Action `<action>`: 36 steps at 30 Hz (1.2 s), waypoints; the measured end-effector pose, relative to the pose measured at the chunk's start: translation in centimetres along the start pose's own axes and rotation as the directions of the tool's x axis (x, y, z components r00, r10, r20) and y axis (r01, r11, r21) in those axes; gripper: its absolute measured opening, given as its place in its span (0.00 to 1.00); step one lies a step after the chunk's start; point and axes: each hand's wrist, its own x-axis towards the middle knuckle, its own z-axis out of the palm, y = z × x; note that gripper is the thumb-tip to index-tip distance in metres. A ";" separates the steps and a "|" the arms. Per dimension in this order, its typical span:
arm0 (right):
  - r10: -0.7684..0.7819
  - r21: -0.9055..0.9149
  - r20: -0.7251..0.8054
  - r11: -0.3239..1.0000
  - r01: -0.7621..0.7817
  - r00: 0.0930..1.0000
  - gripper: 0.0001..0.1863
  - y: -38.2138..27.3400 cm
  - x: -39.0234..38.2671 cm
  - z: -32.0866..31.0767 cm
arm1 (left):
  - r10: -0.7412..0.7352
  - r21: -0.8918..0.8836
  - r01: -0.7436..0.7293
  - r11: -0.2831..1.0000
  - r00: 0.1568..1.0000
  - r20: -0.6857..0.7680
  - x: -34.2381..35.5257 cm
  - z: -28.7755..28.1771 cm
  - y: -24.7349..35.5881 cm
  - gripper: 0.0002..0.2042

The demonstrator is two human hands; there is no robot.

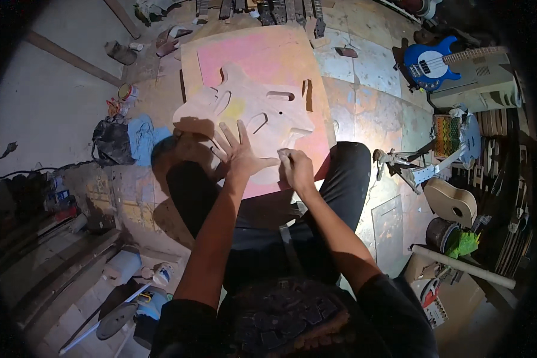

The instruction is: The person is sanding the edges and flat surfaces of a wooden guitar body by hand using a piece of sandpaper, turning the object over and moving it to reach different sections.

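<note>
A pale wooden guitar body [250,128] with cut-out pockets and slots lies flat on a pink-and-tan board [250,51] in front of my knees. My left hand [240,154] rests open on its near part, fingers spread and thumb stretched toward the right. By the body's near right edge, my right hand [296,170] is closed in a pinch, its fingertips at the wood. What it pinches is mostly hidden; only a small greyish bit [283,153] shows at the fingertips.
Bundled blue cloth [141,140] and a black bag [112,142] lie left of the board. To the right are a blue bass guitar [432,64], a metal stand [400,164] and an acoustic guitar body [450,203]. A dark block [346,52] sits on the floor beyond the board's right side.
</note>
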 end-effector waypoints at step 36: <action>0.053 0.086 -0.166 0.996 -0.039 0.985 0.09 2.8 -2.6 -3.9 | 0.360 0.262 -0.314 0.912 0.921 -0.148 -2.0 0.9 -0.7 0.59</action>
